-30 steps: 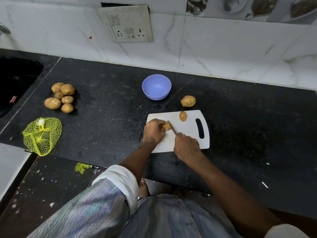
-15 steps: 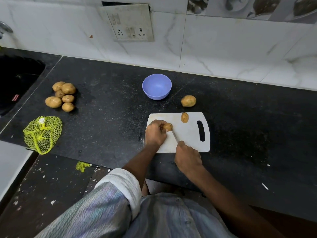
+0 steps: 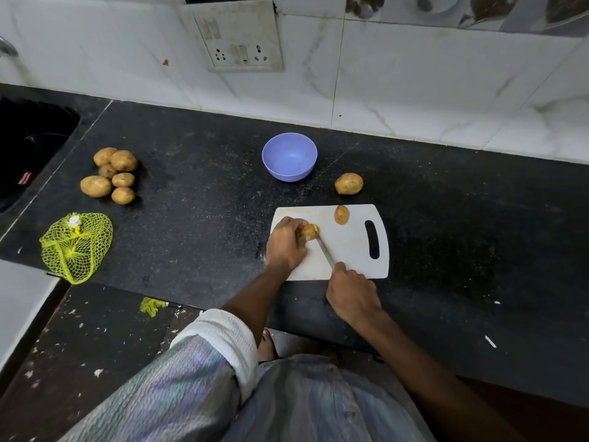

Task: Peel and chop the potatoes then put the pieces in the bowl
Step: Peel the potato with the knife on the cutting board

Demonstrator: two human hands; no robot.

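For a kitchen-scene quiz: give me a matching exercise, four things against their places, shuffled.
Things:
1. bowl
2. net bag
3. knife
4. potato piece

Places:
A. gripped by the right hand
B. lying free near the far edge of the cutting board
C. on the counter beyond the board, with nothing in it
D. at the counter's left end, near the front edge

Pairs: 1-C, 2-D, 3-A, 4-B
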